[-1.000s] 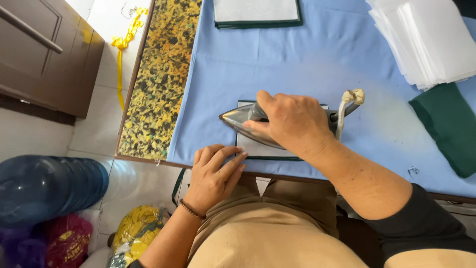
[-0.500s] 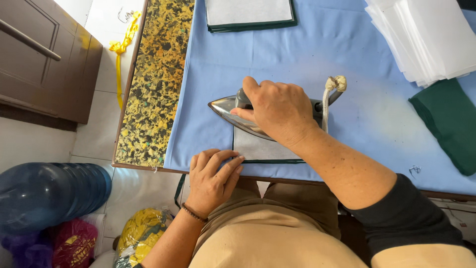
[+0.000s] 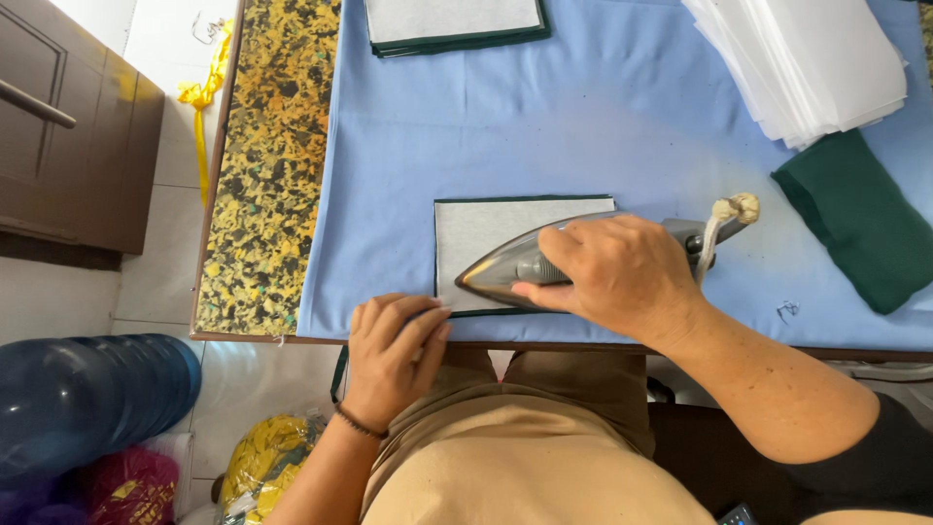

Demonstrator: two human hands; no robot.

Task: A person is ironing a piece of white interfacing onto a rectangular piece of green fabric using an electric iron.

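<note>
Iron (image 3: 520, 267): gripped at the handle by the right hand (image 3: 617, 274), fingers closed round it; frame centre, tip pointing left, resting on the grey panel (image 3: 491, 228).
Left hand (image 3: 389, 355): loosely curled, nothing grasped; fingertips pressed at the panel's lower-left corner, at the table's near edge.
Panel: dark-green edged, laid flat on the blue cover (image 3: 583, 126).
Upper right: white sheet stack (image 3: 807, 63), green cloth (image 3: 860, 219) below it.

Below the near left corner of the blue-covered table (image 3: 389, 243), down on the floor: a crumpled yellow plastic bag (image 3: 264, 465) with dark print. Left of that, further from the table, a bunched magenta bag (image 3: 131, 486).
</note>
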